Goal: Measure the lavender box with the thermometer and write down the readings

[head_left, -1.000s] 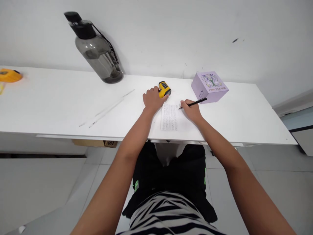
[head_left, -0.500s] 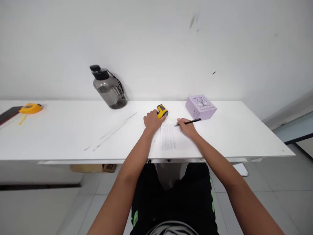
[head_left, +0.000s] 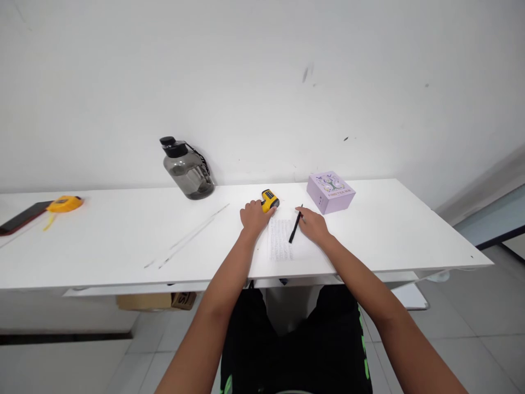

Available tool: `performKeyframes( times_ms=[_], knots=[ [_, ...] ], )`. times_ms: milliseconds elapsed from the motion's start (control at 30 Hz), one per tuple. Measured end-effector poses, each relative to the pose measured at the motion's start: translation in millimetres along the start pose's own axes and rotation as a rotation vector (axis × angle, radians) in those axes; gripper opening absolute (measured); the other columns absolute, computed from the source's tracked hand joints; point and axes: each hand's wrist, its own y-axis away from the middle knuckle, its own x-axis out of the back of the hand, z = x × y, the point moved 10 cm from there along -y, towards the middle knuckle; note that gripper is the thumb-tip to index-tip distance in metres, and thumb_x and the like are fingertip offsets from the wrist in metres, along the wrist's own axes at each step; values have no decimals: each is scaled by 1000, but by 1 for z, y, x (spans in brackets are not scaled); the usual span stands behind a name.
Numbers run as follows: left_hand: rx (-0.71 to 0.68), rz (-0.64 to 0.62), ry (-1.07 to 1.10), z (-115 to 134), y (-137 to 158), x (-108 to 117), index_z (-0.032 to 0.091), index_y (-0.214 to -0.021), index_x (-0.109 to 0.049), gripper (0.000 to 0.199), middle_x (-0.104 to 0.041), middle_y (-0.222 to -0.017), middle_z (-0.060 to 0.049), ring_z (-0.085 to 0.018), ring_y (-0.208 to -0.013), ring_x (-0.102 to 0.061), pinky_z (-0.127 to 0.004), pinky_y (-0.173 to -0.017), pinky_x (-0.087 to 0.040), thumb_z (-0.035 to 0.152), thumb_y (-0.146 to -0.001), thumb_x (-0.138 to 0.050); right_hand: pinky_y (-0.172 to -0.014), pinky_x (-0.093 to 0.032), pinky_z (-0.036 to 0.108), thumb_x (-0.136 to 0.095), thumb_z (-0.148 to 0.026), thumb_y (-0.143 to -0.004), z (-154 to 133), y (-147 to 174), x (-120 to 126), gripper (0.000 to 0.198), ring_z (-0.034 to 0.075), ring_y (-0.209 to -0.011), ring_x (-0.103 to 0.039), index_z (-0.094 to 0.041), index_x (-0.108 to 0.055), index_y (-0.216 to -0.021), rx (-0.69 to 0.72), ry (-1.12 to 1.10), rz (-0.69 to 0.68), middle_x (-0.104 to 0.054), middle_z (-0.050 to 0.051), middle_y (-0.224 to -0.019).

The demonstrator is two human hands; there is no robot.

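Black pen (head_left: pixel 295 229), held in the right hand (head_left: pixel 312 225) — its shaft slants across the fingertips, one end reaching past them toward the wall (head_left: pixel 262 93), the other extending over the written sheet (head_left: pixel 280 243). Whether the pen touches the paper cannot be told. Rows of small script fill the sheet's left portion; its right edge is hard to separate from the white table (head_left: pixel 410 230). The left hand (head_left: pixel 255 217) is closed about a yellow-and-black tool (head_left: pixel 270 201), thumb on the near side, just beyond the sheet's far edge. To the right of the hands stands a lilac box (head_left: pixel 331 192), its top printed with a tree design and lettering. Left of centre, near the wall, a grey translucent bottle (head_left: pixel 190 174) with a black cap and strap stands on the table. Farther left lies an orange-yellow object (head_left: pixel 65 204) with a yellow tab — a long dark piece (head_left: pixel 24 218) adjoins it. A cardboard box (head_left: pixel 143 301) shows below the table's front edge.
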Motion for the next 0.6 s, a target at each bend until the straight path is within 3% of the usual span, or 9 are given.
performKeyframes(
  times_ms=[233, 367, 467, 600],
  knots=[
    [12, -12, -5, -2, -2, -3, 24, -120, -62, 56, -66, -125, -14, -33, -119, -57, -43, -90, -43, 68, -87, -49, -86, -54, 36, -45, -20, -94, -1, -1, 2, 46, 27, -106, -70, -23, -60, -137, -1, 27, -21, -72, 7, -125],
    [5, 0, 0, -2, -2, -3, 23, -119, -63, 57, -66, -124, -14, -33, -117, -57, -43, -90, -42, 68, -87, -50, -76, -52, 35, -47, -29, -95, 5, -3, 9, 40, 24, -84, -71, -23, -63, -132, -11, -33, 31, -78, 6, -98],
    [7, 4, 1, -2, -2, -3, 21, -118, -63, 58, -67, -122, -14, -33, -116, -57, -43, -90, -42, 68, -87, -50, -78, -50, 35, -46, -34, -96, 7, -2, 32, 32, 22, -79, -69, -21, -71, -112, 36, -86, 243, -76, 8, -93],
    [0, 4, 23, -2, -2, -4, 20, -118, -63, 58, -66, -121, -14, -33, -115, -57, -43, -90, -41, 67, -87, -51, -98, -43, 49, -45, -35, -94, 21, 8, 74, 30, 29, -105, -64, -20, -69, -100, 0, -49, 607, -71, 13, -105]
  ],
)
